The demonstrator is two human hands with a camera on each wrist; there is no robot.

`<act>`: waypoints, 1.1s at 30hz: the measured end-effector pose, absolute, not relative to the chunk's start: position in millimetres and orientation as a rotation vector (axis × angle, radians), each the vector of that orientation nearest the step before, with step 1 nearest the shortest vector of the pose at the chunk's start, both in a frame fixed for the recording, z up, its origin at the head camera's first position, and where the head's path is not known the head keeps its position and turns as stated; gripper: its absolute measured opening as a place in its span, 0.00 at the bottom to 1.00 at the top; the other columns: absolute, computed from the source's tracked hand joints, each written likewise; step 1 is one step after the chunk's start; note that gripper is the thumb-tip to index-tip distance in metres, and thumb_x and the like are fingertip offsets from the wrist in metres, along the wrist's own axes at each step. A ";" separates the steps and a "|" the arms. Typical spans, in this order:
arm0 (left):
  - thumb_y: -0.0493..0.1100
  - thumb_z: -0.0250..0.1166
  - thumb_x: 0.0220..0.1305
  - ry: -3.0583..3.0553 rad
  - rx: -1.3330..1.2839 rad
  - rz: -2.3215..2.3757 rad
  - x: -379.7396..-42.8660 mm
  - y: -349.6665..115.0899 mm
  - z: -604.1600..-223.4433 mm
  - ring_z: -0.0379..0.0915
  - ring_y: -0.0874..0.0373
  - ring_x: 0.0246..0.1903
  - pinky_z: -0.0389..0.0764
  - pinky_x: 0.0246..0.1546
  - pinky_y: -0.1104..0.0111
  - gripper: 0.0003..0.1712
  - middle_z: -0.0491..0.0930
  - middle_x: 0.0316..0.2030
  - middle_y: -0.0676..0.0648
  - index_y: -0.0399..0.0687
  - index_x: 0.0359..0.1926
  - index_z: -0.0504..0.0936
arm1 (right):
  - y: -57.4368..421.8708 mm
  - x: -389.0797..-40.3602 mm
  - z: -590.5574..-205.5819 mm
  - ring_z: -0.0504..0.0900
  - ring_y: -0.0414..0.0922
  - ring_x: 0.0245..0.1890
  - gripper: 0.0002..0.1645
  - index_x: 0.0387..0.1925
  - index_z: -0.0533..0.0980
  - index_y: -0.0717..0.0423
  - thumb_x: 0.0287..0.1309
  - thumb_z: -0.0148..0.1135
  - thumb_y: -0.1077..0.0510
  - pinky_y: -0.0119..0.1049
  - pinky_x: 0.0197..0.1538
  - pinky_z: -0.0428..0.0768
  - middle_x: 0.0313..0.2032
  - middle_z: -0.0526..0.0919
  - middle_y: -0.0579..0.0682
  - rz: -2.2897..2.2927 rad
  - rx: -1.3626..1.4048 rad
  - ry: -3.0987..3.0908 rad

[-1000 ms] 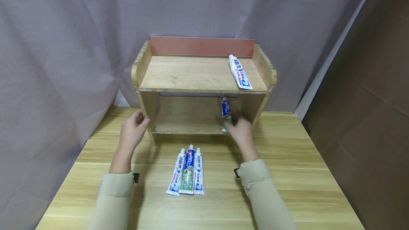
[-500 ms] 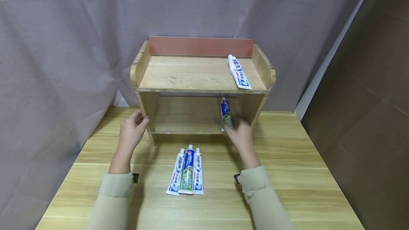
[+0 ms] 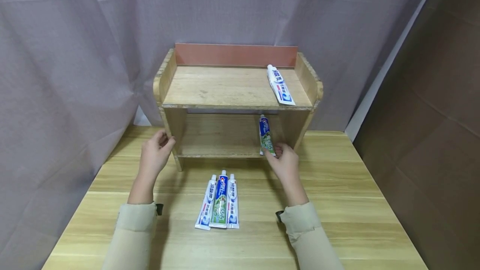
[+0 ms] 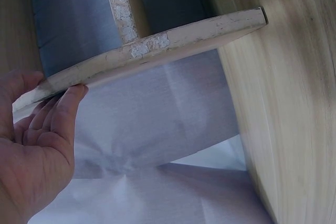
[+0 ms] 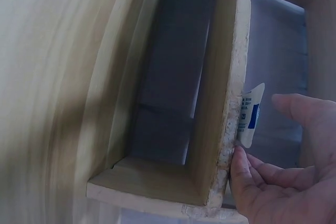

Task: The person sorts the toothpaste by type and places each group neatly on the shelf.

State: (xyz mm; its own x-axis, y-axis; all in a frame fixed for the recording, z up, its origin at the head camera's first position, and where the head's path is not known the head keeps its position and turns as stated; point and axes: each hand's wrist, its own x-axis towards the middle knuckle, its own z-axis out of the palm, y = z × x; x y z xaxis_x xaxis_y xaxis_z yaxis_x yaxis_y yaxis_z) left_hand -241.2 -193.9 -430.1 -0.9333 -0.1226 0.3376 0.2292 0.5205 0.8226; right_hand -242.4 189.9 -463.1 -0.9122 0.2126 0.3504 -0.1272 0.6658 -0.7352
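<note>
A small two-tier wooden shelf (image 3: 219, 88) stands on the table. My left hand (image 3: 154, 152) holds its left side panel (image 4: 197, 32), with the thumb on one face and the fingers on the other. On the lower tier, at the right, lies a blue and green Crest toothpaste tube (image 3: 264, 131), cap toward the back. My right hand (image 3: 286, 165) is at the tube's flat end (image 5: 251, 115). In the right wrist view its thumb stands apart from the tube, and a fingertip meets the shelf's front edge beside it.
A white toothpaste tube (image 3: 280, 85) lies on the upper tier, at the right. In front of the shelf, a Crest tube (image 3: 220, 203) lies between two white tubes on the wooden table (image 3: 337, 203). A grey curtain (image 3: 232, 7) hangs behind.
My right hand has drawn slightly back toward me, uncovering more of the lower tube's flat end. The left hand keeps its place on the side panel.
</note>
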 end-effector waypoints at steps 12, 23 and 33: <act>0.44 0.61 0.70 -2.398 -0.086 -1.393 -240.9 -193.4 -430.8 0.81 0.40 0.53 0.83 0.53 0.53 0.19 0.82 0.53 0.33 0.37 0.56 0.80 | 191.5 -234.4 -462.1 0.86 0.57 0.43 0.33 0.50 0.78 0.70 0.56 0.73 0.46 0.47 0.49 0.86 0.43 0.86 0.63 1.222 -0.123 -2.472; 0.44 0.61 0.70 -2.391 -0.091 -1.372 -240.8 -192.8 -430.9 0.81 0.40 0.52 0.83 0.53 0.53 0.19 0.82 0.52 0.33 0.36 0.55 0.80 | 192.3 -234.4 -466.2 0.86 0.55 0.43 0.31 0.50 0.78 0.70 0.56 0.73 0.47 0.45 0.49 0.86 0.42 0.86 0.62 1.226 -0.126 -2.450; 0.44 0.61 0.70 -2.400 -0.083 -1.378 -241.4 -192.9 -431.2 0.81 0.40 0.52 0.83 0.53 0.52 0.20 0.82 0.52 0.33 0.37 0.56 0.80 | 191.7 -228.8 -471.0 0.86 0.56 0.42 0.30 0.49 0.78 0.69 0.57 0.73 0.48 0.44 0.47 0.87 0.42 0.85 0.61 1.233 -0.061 -2.395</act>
State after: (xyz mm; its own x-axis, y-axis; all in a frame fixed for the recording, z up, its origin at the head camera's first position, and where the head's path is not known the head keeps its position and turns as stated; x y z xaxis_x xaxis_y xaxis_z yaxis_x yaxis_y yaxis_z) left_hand -241.4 -192.9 -431.2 -0.9296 -0.1309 0.3446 0.2316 0.5200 0.8222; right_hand -228.8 191.7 -471.0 -0.9010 0.2358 0.3642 -0.1595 0.6007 -0.7834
